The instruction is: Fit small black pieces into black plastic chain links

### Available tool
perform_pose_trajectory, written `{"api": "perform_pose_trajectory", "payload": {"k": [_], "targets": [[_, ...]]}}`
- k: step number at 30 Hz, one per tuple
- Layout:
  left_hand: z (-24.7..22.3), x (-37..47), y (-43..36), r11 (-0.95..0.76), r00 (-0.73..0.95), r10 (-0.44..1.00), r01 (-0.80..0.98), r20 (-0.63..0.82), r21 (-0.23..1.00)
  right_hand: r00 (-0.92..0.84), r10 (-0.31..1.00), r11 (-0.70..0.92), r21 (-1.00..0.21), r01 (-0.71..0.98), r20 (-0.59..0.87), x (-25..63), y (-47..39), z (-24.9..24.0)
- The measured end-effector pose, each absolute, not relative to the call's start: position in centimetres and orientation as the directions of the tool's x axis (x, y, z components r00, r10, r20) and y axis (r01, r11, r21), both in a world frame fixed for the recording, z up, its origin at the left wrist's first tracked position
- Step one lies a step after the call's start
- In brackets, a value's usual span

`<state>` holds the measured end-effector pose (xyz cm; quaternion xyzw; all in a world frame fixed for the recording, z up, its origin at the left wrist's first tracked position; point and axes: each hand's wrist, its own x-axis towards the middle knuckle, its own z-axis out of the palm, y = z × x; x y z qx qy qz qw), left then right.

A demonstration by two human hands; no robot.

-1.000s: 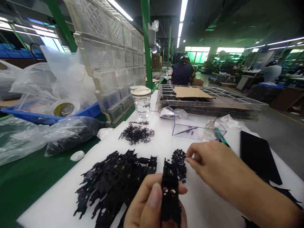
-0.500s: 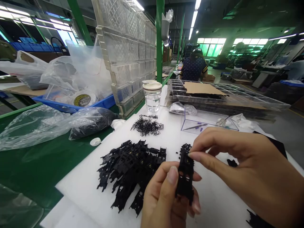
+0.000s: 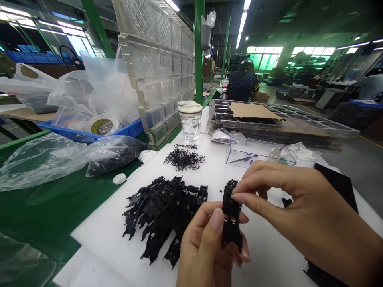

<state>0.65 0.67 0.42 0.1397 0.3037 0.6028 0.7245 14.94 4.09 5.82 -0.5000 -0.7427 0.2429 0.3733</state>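
A black plastic part [image 3: 231, 229], long and narrow with small holes, stands nearly upright in my left hand [image 3: 206, 243]. The thumb and fingers of that hand are closed round its sides. My right hand [image 3: 278, 199] pinches at the upper end of the same part, thumb against forefinger; anything tiny between those fingertips is hidden. Left of my hands lies a heap of similar black plastic parts [image 3: 161, 207]. Behind the held part is a small pile of tiny black pieces [image 3: 231, 185], partly covered by it. Farther back lies a pile of thin black bent pieces [image 3: 183, 159].
A lidded cup of clear liquid [image 3: 190, 126] stands behind the piles. To its right are a clear open box [image 3: 254, 159] and stacked clear trays [image 3: 314, 123]. A bagged black mass [image 3: 118, 155] lies left, near a blue tray [image 3: 125, 129]. Another person [image 3: 243, 85] sits farther back.
The held part has shifted slightly left and its face has tilted. My right fingertips have moved left and a little down along its upper end. The camera view has shifted slightly.
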Motion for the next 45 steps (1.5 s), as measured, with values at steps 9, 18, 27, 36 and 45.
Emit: {"api": "perform_pose_trajectory", "payload": {"k": [9,18,27,36,45], "targets": [[0.17,0.78,0.78,0.228,0.106,0.961,-0.826,-0.254,0.516,-0.19,0.958,0.281,-0.831,0.48,0.214,14.87,4.23,5.95],[0.28,0.57,0.57,0.22,0.076,0.958,-0.812,-0.276,0.54,-0.237,0.934,0.352,-0.793,0.498,0.266,14.85,4.0,6.26],[0.22,0.55,0.64,0.217,0.084,0.961,-0.818,-0.262,0.533,-0.265,0.928,0.366,-0.782,0.505,0.262,14.95,3.9,6.18],[0.26,0.33,0.63,0.226,0.082,0.959,-0.798,-0.272,0.558,-0.253,0.939,0.333,-0.796,0.505,0.232,14.99,3.79,6.04],[0.12,0.65,0.44,0.19,0.053,0.966,-0.807,-0.251,0.559,-0.26,0.932,0.353,-0.788,0.505,0.251,14.77,3.72,6.04]]}}
